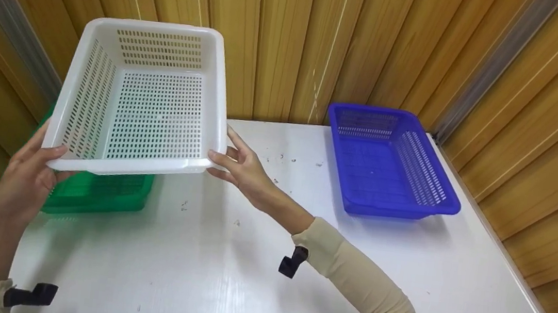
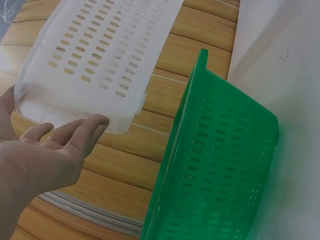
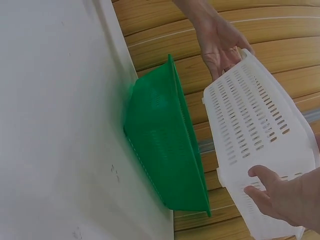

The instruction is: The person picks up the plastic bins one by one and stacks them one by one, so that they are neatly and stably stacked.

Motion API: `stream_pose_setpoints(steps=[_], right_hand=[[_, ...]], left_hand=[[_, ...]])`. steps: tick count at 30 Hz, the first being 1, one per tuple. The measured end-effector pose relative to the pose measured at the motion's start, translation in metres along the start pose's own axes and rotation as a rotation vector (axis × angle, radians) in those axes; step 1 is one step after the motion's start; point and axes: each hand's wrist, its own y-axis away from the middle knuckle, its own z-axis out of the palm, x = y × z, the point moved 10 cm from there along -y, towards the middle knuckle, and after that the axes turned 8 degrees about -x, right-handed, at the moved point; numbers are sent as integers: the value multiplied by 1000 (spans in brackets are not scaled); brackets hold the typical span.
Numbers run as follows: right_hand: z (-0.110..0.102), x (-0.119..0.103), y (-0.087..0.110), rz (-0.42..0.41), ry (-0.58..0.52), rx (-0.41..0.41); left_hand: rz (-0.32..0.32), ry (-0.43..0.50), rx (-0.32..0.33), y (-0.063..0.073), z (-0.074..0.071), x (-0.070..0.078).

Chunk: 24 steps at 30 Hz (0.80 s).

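Observation:
A white perforated plastic basket (image 1: 159,113) is held up in the air, its inside facing the head camera. My left hand (image 1: 27,179) grips its near left corner, thumb over the rim and fingers beneath. At the near right corner my right hand (image 1: 246,174) pinches the rim, with its other fingers spread along the outer wall. Below the white basket stands a green basket (image 1: 122,194), largely covered by it in the head view; the right wrist view shows the green basket (image 3: 160,140) on the table, apart from the white one.
A blue basket (image 1: 376,172) stands at the back right of the white table (image 1: 225,275). Wood-patterned panels (image 1: 280,48) rise behind the table and along both sides. Black wrist mounts (image 1: 294,262) sit on both sleeves.

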Motion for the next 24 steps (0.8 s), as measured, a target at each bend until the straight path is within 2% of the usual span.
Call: stream_pose_setpoints(steps=[7, 12, 18, 24], right_hand=[[20, 11, -10, -10, -42, -37], [33, 21, -14, -3, -59, -56], [46, 34, -20, 14, -77, -63], [56, 43, -25, 23, -101, -75]], left_hand=[[5, -10, 56, 12, -43, -8], [-12, 36, 99, 24, -64, -10], [-14, 63, 120, 36, -78, -9], [-3, 71, 110, 45, -87, -10]])
